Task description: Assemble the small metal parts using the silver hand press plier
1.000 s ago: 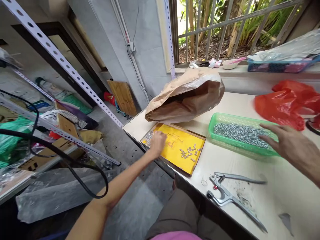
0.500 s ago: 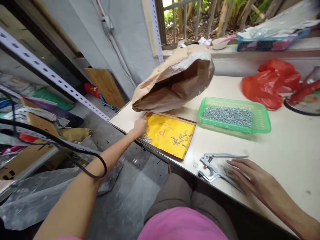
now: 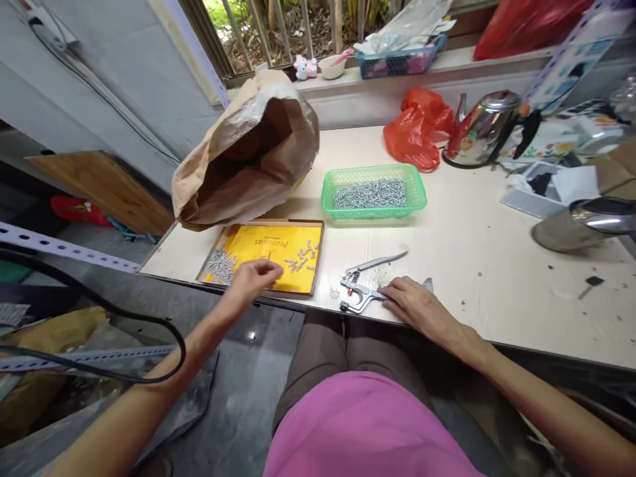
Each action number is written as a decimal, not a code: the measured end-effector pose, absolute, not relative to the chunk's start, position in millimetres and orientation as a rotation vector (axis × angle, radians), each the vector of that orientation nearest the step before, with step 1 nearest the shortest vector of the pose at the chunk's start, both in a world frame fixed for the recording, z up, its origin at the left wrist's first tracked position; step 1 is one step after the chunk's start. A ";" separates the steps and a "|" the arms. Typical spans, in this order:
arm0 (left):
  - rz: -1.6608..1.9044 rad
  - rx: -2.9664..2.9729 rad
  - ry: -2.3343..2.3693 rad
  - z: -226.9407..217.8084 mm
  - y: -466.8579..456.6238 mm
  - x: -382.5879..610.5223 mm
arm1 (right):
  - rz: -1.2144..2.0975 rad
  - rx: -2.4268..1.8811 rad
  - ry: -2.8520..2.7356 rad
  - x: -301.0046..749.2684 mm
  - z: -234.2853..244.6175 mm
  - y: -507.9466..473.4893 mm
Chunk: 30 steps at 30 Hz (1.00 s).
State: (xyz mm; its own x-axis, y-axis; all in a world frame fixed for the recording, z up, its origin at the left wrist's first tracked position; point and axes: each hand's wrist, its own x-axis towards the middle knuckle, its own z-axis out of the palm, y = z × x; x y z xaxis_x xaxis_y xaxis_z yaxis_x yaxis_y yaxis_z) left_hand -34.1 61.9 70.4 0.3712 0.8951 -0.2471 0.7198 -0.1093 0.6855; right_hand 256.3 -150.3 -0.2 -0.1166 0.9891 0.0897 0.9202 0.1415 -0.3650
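My left hand (image 3: 253, 277) hovers over the near edge of a shallow yellow-lined tray (image 3: 268, 246), fingers pinched together on something too small to make out. A heap of small metal pieces (image 3: 222, 263) lies just left of that hand, and several loose ones (image 3: 301, 255) are scattered at the tray's right. My right hand (image 3: 416, 307) rests on the handles of metal hand pliers (image 3: 362, 286) near the table's front edge, fingers curled over them. A green basket (image 3: 372, 193) full of metal pins stands behind.
A large brown paper sack (image 3: 248, 152) lies open on its side behind the tray. A red plastic bag (image 3: 418, 126), a steel kettle (image 3: 484, 129) and clutter sit at the right. A perforated shelf rail (image 3: 64, 248) and black cable (image 3: 124, 324) are to the left.
The view swung right and down. My right hand came down from the green basket onto the pliers. My left hand pulled back from the tray's far left corner to its near edge.
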 end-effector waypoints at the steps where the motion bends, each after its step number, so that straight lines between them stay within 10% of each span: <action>1: 0.261 1.805 1.299 70.1 42.3 -17.1 | 0.307 -1.864 -2.128 256.1 0.4 -148.9; 30: -0.186 1.286 1.217 23.1 -23.2 89.0 | 0.155 -2.092 -2.116 277.7 -3.0 -149.5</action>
